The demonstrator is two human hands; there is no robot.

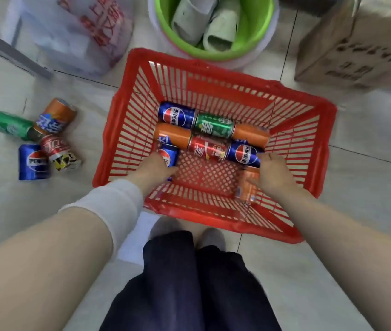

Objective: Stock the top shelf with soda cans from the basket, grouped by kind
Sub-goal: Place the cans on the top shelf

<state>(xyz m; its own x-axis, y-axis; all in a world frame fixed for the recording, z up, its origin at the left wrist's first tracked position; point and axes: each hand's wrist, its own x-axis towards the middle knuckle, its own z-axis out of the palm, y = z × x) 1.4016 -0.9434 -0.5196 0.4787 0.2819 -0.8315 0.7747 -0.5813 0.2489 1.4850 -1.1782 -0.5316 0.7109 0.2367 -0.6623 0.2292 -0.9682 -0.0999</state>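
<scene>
Red basket (292, 103): on the tiled floor, cans lying along its far wall.
Left hand (156, 169): fingers wrapped on a blue can (169, 156) at the left wall.
Right hand (272, 174): fingers wrapped on an orange can (248, 185) by the near right corner.
Advice: lift both straight up, clear of the rim — then shelve each beside its own kind.
Shelf: out of view.

8 cans in the basket (213, 77), 5 on the floor (356, 163), 2 slippers (204, 20) in 1 green basin (165, 22).
</scene>
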